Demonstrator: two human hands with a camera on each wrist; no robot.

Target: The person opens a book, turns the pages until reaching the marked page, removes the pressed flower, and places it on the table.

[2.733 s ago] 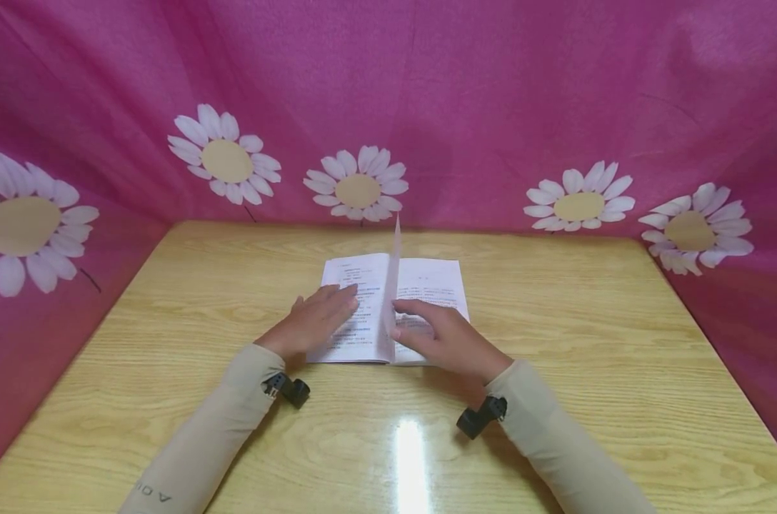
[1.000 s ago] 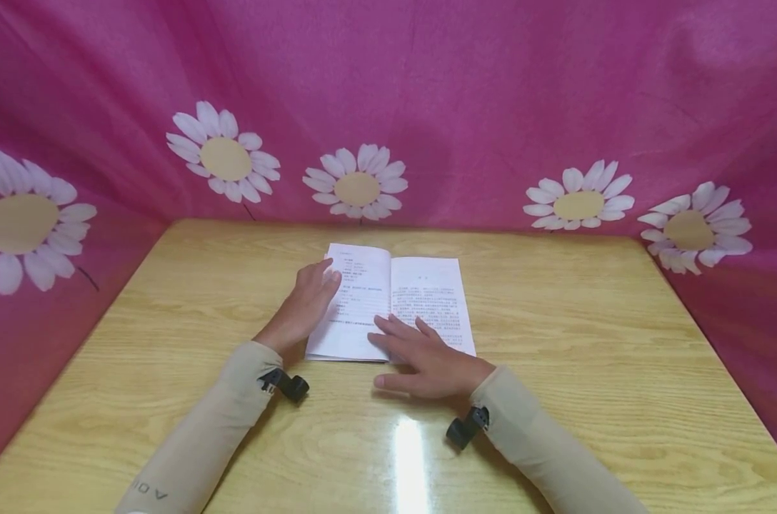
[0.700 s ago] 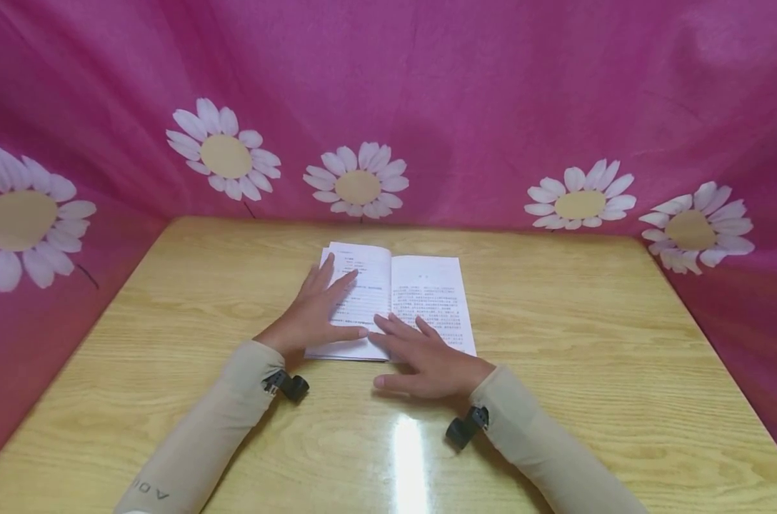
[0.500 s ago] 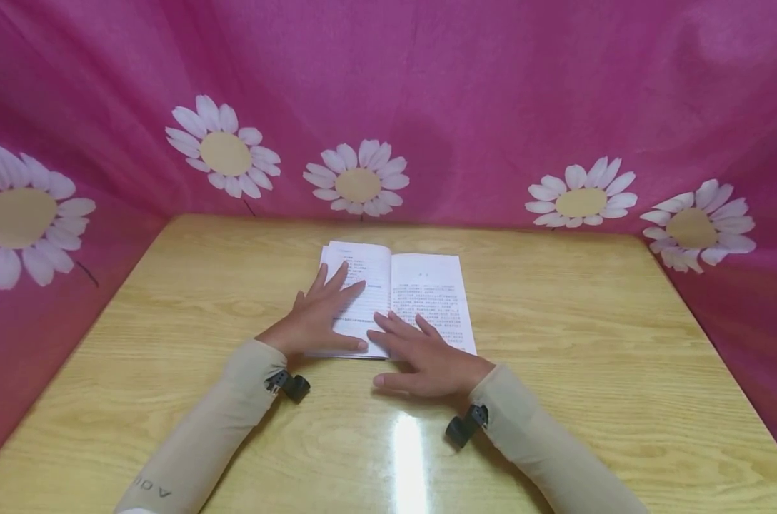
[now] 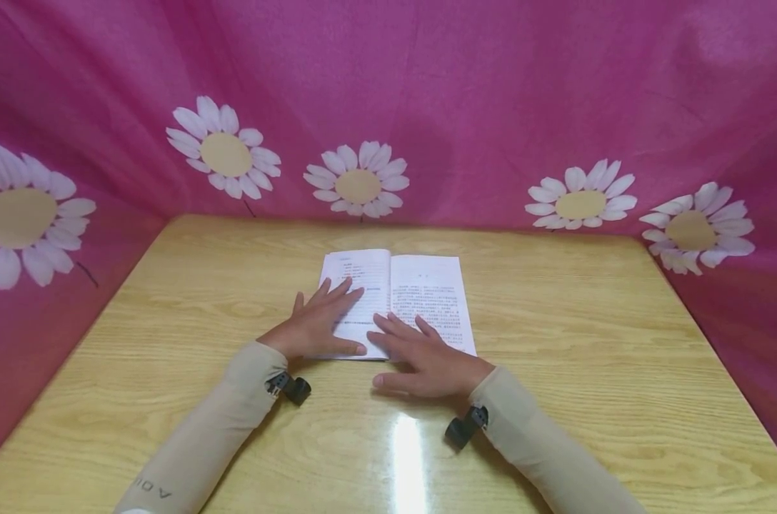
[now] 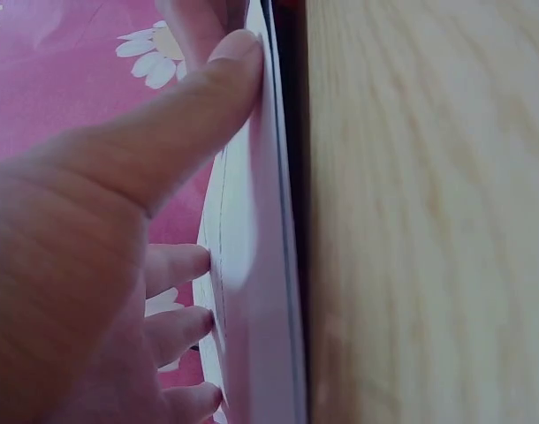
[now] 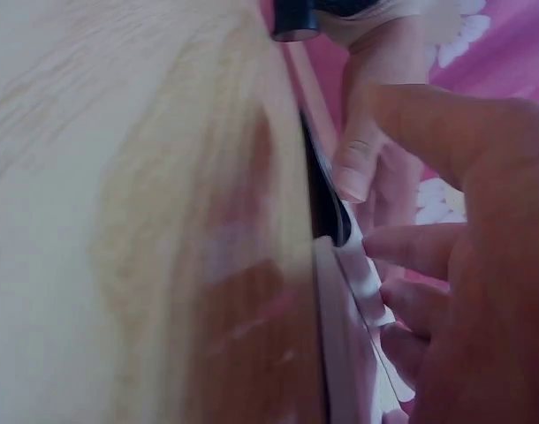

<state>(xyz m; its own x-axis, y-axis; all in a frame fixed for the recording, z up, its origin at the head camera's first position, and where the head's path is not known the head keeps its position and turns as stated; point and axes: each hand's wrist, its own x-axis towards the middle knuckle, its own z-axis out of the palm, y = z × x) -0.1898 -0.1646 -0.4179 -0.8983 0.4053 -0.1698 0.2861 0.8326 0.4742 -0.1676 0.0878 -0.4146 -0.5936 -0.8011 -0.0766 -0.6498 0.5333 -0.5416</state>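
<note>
An open book (image 5: 423,275) with white printed pages lies in the middle of the wooden table. My left hand (image 5: 318,323) rests with spread fingers on the left page; in the left wrist view its thumb (image 6: 208,97) and fingertips meet the paper. Across the lower part of the book, my right hand (image 5: 427,360) lies with fingers extended, their tips by the spine and the right page. Its thumb (image 5: 395,383) sits over the table just in front of the book. In the right wrist view the fingertips (image 7: 384,243) are at the book's lower edge.
The wooden table (image 5: 575,321) surrounds the book, with a bright light reflection near its front. A pink curtain (image 5: 465,107) with white daisies stands around the back and sides. Small black cameras (image 5: 295,389) are strapped at both wrists, over beige sleeves (image 5: 202,435).
A page that stood upright between the hands now lies on the left side. The left hand has slid from the page's outer edge inward and flattened it; the right hand moved toward the front edge.
</note>
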